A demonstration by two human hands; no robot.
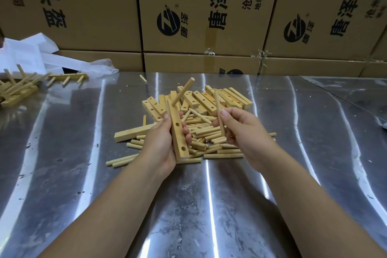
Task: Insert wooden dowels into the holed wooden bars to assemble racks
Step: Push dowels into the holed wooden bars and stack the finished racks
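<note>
Stacked cardboard boxes (188,6) with printed black lettering closed off the back, and in front of them ran a shiny metal table (83,153) with scuffs and bright reflections. Above the table's middle, the left hand (161,142) gripped a holed bar (177,132), fingers and thumb wrapped round its sides, the bar standing nearly upright with its holed face toward the camera. 1 inserted dowel (183,91) stuck out of the bar's top hole, slanting up and to the right; 2 holes below it showed empty. The right hand (245,130) pinched a single dowel (219,115) between thumb and fingertips, held almost vertical, just right of the bar and apart from it. Under both hands lay a heap of loose dowels (209,144), and behind that a pile of spare bars (219,98). 1 flat bar (134,133) lay at the heap's left edge. Finished racks (23,88) were stacked at the far left, near crumpled white wrapping (31,52). 1 stray dowel (143,78) rested alone near the table's back edge.
</note>
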